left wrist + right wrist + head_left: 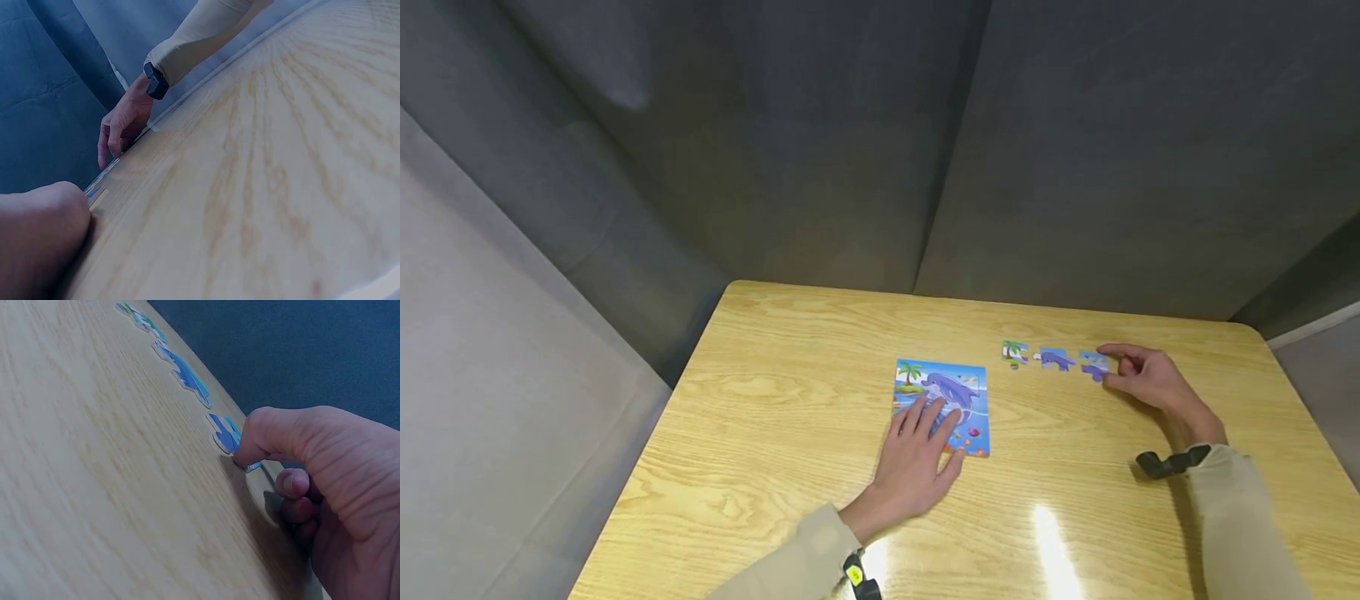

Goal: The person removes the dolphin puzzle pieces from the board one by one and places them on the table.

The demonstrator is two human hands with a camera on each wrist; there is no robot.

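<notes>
A square dolphin puzzle board (pixel 981 412) lies flat near the middle of the table. My left hand (pixel 910 467) rests on its lower left part with fingers spread and straight, covering some of the picture. Farther right, three loose jigsaw pieces lie in a row: a palm tree piece (pixel 1015 351), a dolphin piece (pixel 1054 359) and a blue and purple piece (pixel 1093 362). My right hand (pixel 1156 385) pinches that last piece at its right side between thumb and index finger. In the right wrist view the piece (pixel 222 434) lies on or just above the wood; the thumb hides its near end.
The wooden table (pixel 760 433) has rounded far corners, and the pieces lie near its back edge. Dark grey cloth (pixel 820 167) hangs behind it, with a lighter panel (pixel 497 400) at the left. Each wrist wears a black camera strap (pixel 1172 461).
</notes>
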